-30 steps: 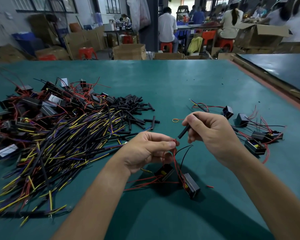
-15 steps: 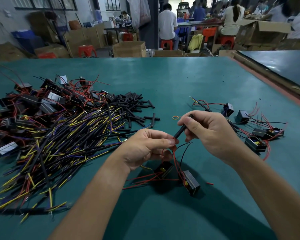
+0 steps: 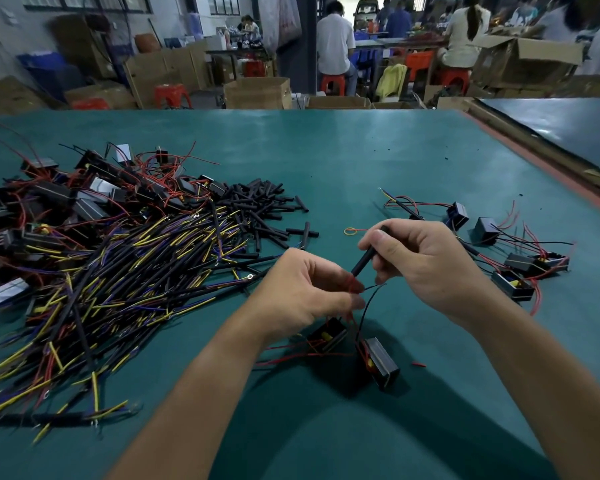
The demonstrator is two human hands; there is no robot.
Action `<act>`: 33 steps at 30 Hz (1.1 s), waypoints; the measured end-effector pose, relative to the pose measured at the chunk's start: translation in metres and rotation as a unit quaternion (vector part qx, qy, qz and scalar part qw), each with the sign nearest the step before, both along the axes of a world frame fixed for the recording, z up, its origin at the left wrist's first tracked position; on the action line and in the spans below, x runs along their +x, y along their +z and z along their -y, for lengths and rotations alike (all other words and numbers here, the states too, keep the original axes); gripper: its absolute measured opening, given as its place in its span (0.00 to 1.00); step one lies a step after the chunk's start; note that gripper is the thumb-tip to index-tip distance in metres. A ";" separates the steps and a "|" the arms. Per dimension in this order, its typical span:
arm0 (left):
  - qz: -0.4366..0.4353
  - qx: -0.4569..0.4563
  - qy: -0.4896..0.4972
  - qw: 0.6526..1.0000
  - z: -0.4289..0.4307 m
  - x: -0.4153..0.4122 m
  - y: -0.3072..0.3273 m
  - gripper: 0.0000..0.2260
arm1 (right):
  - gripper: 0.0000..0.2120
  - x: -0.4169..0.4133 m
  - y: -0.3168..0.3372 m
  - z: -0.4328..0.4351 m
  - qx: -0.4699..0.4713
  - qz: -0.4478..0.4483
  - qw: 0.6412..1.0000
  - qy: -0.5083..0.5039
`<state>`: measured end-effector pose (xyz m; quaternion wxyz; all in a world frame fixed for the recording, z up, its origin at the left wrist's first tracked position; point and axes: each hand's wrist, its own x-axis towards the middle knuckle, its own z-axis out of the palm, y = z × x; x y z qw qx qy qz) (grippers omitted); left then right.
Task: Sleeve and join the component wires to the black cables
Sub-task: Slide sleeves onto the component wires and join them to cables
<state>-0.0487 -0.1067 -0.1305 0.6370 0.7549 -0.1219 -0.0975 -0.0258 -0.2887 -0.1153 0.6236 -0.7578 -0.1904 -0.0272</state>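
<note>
Now the right hand [image 3: 426, 261] is pinching a black sleeve [image 3: 366, 259] between thumb and fingers, tilting its lower end toward the left hand [image 3: 305, 289]. The left hand is pinching a thin red wire [image 3: 352, 285] right at the sleeve's lower mouth; whether the wire is entering it cannot be told. Both hands are hovering close together above the green counter [image 3: 326, 157]. Two black components [image 3: 380, 362] are lying just beneath them, trailing wires upward. A heap of black cables [image 3: 118, 271] is lying to the left, with loose sleeves [image 3: 257, 209] beside it.
</note>
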 end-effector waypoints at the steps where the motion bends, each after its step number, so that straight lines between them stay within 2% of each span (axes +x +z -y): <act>1: -0.002 -0.005 0.004 1.000 0.002 0.000 -0.001 0.05 | 0.12 0.000 0.000 0.000 -0.005 0.004 1.000 0.000; 3: -0.012 -0.013 0.004 1.000 0.005 -0.001 0.000 0.07 | 0.12 0.001 0.000 0.001 -0.020 0.017 1.000 -0.001; 6: -0.013 -0.015 0.000 1.000 0.006 -0.001 0.001 0.16 | 0.11 0.000 -0.002 -0.001 -0.042 0.033 0.999 0.010; 12: -0.008 -0.001 0.003 1.000 0.004 0.000 0.001 0.18 | 0.10 0.000 -0.003 0.001 -0.052 0.045 0.998 0.010; 14: -0.006 0.035 0.002 0.999 0.002 0.001 0.001 0.18 | 0.11 0.001 -0.003 0.002 -0.052 0.043 0.998 -0.006; 17: 0.044 0.144 0.023 0.988 0.000 0.001 0.000 0.18 | 0.11 0.001 -0.002 0.002 -0.060 0.036 0.998 -0.010; 19: 0.072 0.166 0.036 0.983 0.000 0.002 -0.001 0.13 | 0.11 0.001 -0.003 0.002 -0.061 0.031 0.998 -0.012; 22: 0.074 0.158 0.032 0.984 -0.002 0.003 -0.002 0.08 | 0.11 0.001 -0.002 0.001 -0.059 0.026 0.998 -0.012; 27: 0.057 0.088 0.041 0.994 0.004 0.004 -0.003 0.08 | 0.12 0.000 -0.003 -0.002 -0.044 0.018 0.999 0.003; 31: 0.040 0.014 0.078 0.996 0.005 0.006 -0.005 0.17 | 0.11 -0.001 -0.005 -0.003 -0.052 0.017 0.998 0.020; 33: 0.048 0.008 0.075 0.996 0.005 0.006 -0.006 0.17 | 0.11 0.000 -0.005 -0.002 -0.057 0.020 0.998 0.015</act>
